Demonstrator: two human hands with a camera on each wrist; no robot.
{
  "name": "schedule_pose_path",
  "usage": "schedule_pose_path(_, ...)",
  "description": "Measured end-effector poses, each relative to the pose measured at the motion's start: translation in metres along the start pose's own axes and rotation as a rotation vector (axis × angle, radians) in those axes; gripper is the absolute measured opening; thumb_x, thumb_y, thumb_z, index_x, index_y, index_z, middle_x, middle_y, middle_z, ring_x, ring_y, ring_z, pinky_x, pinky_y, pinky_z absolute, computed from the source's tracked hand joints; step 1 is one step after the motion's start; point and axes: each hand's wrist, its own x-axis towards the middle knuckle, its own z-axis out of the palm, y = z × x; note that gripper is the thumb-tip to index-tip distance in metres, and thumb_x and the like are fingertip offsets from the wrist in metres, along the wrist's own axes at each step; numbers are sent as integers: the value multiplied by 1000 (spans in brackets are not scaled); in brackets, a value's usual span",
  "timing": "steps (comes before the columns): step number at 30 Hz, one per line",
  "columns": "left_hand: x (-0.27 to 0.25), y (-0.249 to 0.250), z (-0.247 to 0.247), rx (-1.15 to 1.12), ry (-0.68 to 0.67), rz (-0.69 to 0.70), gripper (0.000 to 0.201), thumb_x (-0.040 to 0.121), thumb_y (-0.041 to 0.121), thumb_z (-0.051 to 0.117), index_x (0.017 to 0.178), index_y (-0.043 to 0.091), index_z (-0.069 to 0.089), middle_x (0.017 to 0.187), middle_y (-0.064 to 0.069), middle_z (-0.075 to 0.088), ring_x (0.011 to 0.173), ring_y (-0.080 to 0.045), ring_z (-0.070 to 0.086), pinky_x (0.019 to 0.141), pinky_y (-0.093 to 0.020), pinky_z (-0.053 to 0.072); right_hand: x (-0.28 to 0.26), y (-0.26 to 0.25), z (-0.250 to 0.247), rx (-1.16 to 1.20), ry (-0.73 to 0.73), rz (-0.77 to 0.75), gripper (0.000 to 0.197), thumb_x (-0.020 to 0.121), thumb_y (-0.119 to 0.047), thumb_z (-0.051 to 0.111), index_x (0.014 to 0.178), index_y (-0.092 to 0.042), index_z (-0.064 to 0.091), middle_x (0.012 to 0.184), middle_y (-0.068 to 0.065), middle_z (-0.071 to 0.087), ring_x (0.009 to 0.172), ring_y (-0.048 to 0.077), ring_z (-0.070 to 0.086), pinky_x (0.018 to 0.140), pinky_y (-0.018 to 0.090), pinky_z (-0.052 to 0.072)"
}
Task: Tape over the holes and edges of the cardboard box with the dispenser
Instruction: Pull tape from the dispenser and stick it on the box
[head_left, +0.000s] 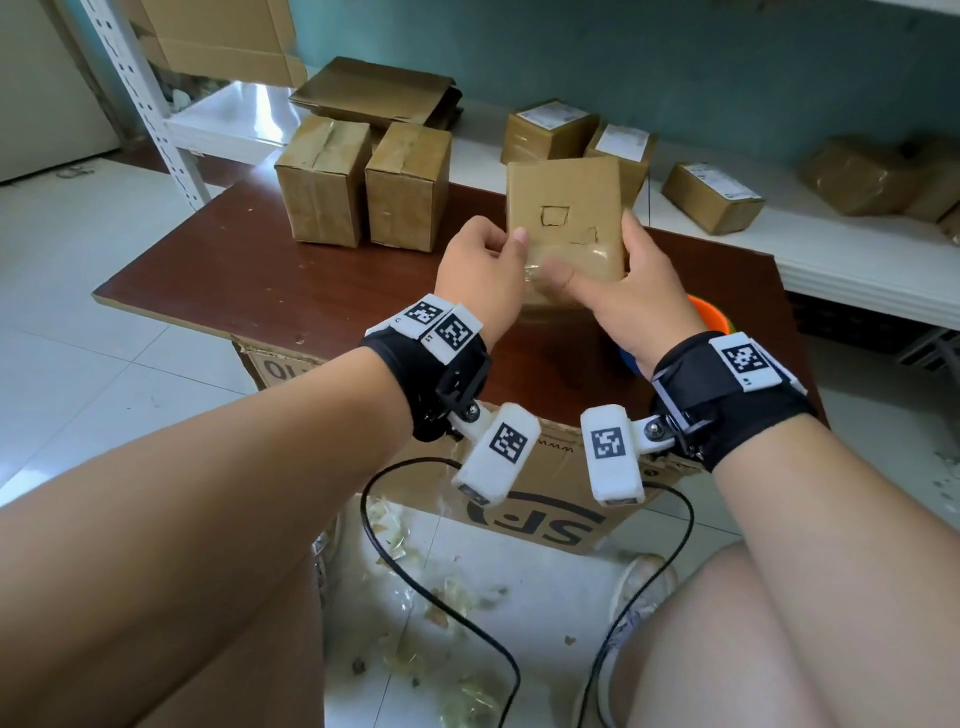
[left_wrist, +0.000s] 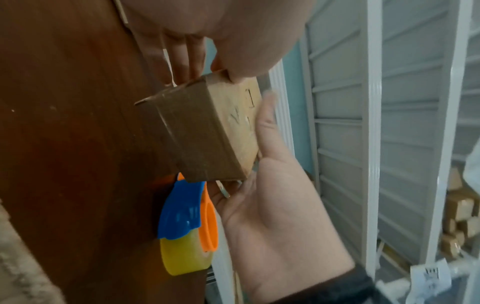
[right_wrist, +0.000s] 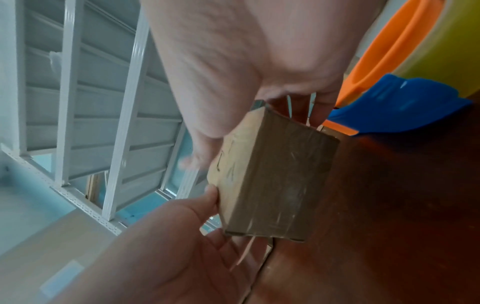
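Cardboard box (head_left: 566, 218), small and already glossy with tape along its lower part, is being held up over the brown surface (head_left: 249, 270) between both hands. Left hand (head_left: 480, 270) is gripping the box's left side, fingers curled behind and thumb on the front; right hand (head_left: 641, 291) is clasping the right side, its thumb pressing across the taped lower edge. Two square cut holes (head_left: 555, 215) on the front face are showing, apparently still uncovered. Tape dispenser (left_wrist: 187, 228), orange, blue and yellow, is lying on the surface just beside the right wrist, in neither hand. Smoothing down a strip seems to be the step in hand; next, the right hand would likely need to release and fetch the dispenser for the holes.
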Motion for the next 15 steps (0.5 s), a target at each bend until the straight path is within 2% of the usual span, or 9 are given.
schedule_pose_path(2, 3, 2, -2, -32, -1, -67, 26, 109, 32, 54, 88, 16, 57, 80, 1, 59, 68, -14, 54, 62, -30, 44, 0, -4, 1, 5, 34, 13, 39, 102, -48, 68, 139, -44, 58, 126, -26, 72, 114, -7, 68, 104, 30, 55)
schedule_pose_path(4, 7, 2, -2, -44, -4, -128, 24, 111, 27, 50, 89, 18, 57, 81, 4, 57, 68, -9, 52, 60, -26, 40, 1, -1, 0, -14, 57, 29, 38, 104, -41, 66, 141, -45, 58, 124, -26, 72, 113, -6, 68, 106, 32, 56)
schedule_pose_path(6, 10, 2, -4, -84, 6, -192, 23, 110, 25, 51, 91, 17, 60, 83, 2, 60, 71, -13, 56, 62, -27, 45, 1, 2, -3, -25, -9, 53, 62, 96, -32, 79, 151, -41, 53, 127, -25, 70, 111, -11, 65, 100, 21, 55)
schedule_pose_path(8, 11, 3, -5, -135, 22, -254, 24, 107, 28, 54, 88, 15, 62, 86, -3, 63, 79, -21, 62, 72, -37, 56, -1, 3, -5, -30, -95, 74, 91, 83, -27, 91, 159, -40, 44, 131, -25, 68, 108, -19, 60, 86, 8, 50)
schedule_pose_path(9, 11, 3, -5, -156, 23, -271, 25, 106, 30, 56, 86, 16, 63, 88, -4, 65, 82, -23, 64, 79, -42, 59, -1, 3, -6, -23, -99, 81, 94, 81, -29, 93, 160, -39, 43, 131, -26, 68, 105, -21, 60, 82, 5, 49)
schedule_pose_path(10, 12, 3, -5, -155, 17, -277, 26, 106, 32, 58, 85, 17, 63, 89, -5, 67, 84, -24, 65, 85, -44, 61, -1, 3, -6, -12, -73, 87, 89, 83, -31, 91, 159, -37, 46, 127, -26, 69, 102, -21, 62, 81, 5, 50)
schedule_pose_path(12, 12, 5, -5, -140, -2, -281, 21, 106, 32, 60, 91, 18, 67, 97, -6, 72, 86, -23, 66, 85, -43, 61, -1, 3, -3, 11, 16, 115, 67, 93, -33, 83, 154, -35, 55, 123, -22, 73, 106, -12, 68, 96, 17, 56)
schedule_pose_path(14, 13, 4, -4, -136, 9, -294, 18, 108, 25, 57, 113, 16, 72, 107, -6, 72, 87, -20, 64, 72, -34, 56, 2, 5, -1, 12, 55, 148, 53, 102, -34, 71, 152, -37, 57, 129, -20, 73, 114, -1, 69, 105, 30, 56)
schedule_pose_path(15, 10, 6, -5, -164, 33, -311, 23, 110, 21, 54, 125, 14, 70, 111, -6, 70, 88, -19, 62, 69, -29, 52, 4, 5, 0, 16, 51, 174, 48, 106, -34, 65, 153, -38, 56, 130, -20, 72, 116, 2, 68, 102, 29, 55)
